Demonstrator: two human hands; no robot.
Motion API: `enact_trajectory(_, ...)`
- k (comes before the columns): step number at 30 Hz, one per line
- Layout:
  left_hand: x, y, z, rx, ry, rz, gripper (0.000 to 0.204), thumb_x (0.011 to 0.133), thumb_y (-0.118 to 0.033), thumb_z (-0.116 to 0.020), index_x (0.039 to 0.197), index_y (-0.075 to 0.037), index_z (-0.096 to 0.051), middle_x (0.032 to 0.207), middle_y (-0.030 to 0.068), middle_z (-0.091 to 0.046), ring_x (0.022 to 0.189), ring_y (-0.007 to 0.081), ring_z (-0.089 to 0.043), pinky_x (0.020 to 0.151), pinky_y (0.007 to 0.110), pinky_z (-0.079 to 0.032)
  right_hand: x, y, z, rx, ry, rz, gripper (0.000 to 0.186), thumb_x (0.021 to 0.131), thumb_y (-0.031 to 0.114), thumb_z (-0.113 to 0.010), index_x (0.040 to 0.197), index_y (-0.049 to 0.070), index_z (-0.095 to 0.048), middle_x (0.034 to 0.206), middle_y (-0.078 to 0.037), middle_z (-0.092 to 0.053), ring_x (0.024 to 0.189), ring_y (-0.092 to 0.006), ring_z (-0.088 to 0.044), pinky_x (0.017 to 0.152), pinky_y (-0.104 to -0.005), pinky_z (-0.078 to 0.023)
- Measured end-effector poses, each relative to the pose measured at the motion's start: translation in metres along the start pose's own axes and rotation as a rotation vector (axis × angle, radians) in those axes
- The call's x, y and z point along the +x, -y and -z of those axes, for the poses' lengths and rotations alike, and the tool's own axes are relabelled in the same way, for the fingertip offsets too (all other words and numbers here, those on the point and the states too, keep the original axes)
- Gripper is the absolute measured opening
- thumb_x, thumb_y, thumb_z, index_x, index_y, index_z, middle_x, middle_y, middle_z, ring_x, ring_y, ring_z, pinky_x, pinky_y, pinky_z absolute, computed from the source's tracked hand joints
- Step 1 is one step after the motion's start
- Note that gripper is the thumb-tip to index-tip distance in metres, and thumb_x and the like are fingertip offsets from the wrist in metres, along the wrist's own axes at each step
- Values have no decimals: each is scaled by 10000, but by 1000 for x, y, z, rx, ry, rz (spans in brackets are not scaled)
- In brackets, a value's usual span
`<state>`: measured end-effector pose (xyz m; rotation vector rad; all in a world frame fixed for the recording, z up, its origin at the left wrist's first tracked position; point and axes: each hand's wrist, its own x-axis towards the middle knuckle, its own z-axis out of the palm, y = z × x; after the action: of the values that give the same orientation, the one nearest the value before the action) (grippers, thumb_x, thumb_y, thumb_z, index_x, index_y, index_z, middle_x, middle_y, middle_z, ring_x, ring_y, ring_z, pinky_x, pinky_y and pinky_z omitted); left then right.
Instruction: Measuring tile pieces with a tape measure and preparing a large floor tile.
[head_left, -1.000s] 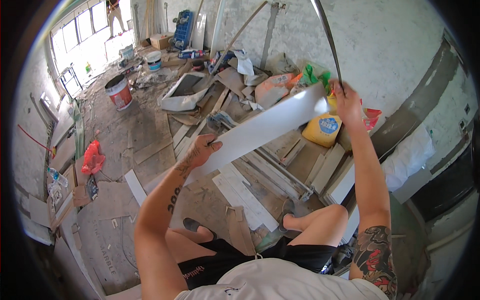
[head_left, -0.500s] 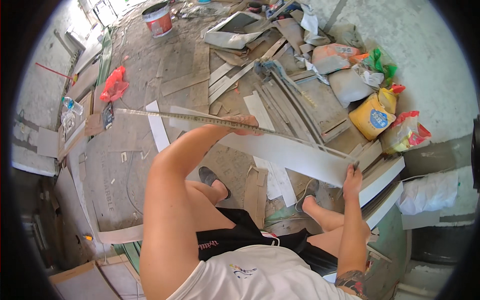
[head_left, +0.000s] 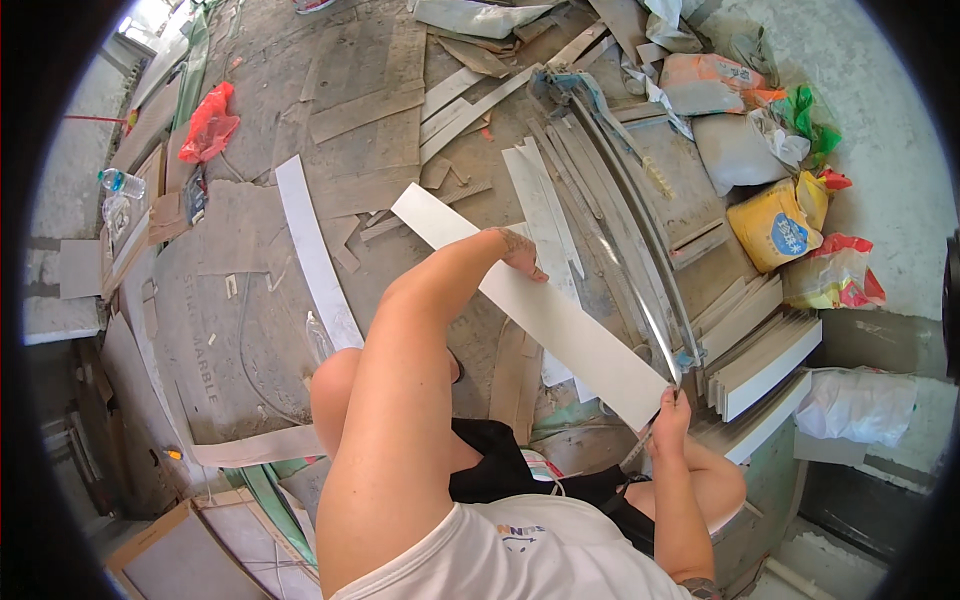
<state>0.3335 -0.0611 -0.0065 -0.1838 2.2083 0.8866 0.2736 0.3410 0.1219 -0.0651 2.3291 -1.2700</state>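
A long white tile strip (head_left: 585,345) slants across in front of my body. My left hand (head_left: 522,256) is closed over its far edge, thumb hidden. At the strip's near right end my right hand (head_left: 670,425) is closed on a thin measuring strip. A shiny metal length (head_left: 650,320) rises from this hand and looks like part of that strip. A graduated piece (head_left: 634,452) shows just below it. Close by on the right lies a long tile cutter (head_left: 648,215) with metal rails and blue ends.
Stacked white strips (head_left: 765,375) lie to the right of my right hand. Another white strip (head_left: 315,255) rests at left. Offcuts (head_left: 465,125) litter the floor ahead. Bags (head_left: 775,225) line the right wall. A red plastic bag (head_left: 210,125) and a bottle (head_left: 122,182) are at far left.
The measuring strip no longer stretches across to the left above the white strip. The white strip has swung round to a steeper slant, and my right hand has come lower and nearer my body.
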Motion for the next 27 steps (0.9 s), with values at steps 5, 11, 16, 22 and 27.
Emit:
enact_trajectory(5,-1,0,-5,60,21,26,682,762,-633,-523,1064,-33,-640,1088,149,-617,1027,293,-569,889,389,-427,-17,-2,-8,134,-8,-39,215,943,187,-446,942,-7,-538,864,-49,-564,787,-127,-518,727,-260,-421)
enact_trajectory(11,-7,19,-21,-66,-179,-45,603,764,-605,-521,930,-45,-672,991,155,-639,966,315,-584,840,416,-443,-69,32,-17,239,133,-385,326,954,194,-378,1227,31,-451,1042,-87,-565,898,-177,-564,705,-351,-492)
enact_trajectory(16,-82,17,-21,-463,-1101,145,341,782,-329,-588,910,-18,-642,832,155,-644,828,310,-618,716,374,-481,-106,51,-26,353,352,-393,309,951,198,-373,1223,54,-405,1015,-83,-566,876,-203,-592,686,-391,-525)
enact_trajectory(22,-259,-120,-102,-1249,-1491,117,238,822,-209,-542,929,-3,-594,797,71,-605,758,152,-550,681,274,-432,-104,102,-34,328,578,-194,269,956,213,-376,1080,-12,-455,972,-128,-571,838,-234,-613,752,-389,-535)
enact_trajectory(27,-274,-202,-241,-2372,-530,-115,439,884,-431,-471,1101,-51,-503,1025,90,-564,934,216,-553,788,318,-454,-123,120,-39,414,709,-174,285,963,213,-359,1093,-25,-448,1021,-165,-574,884,-266,-615,791,-405,-530)
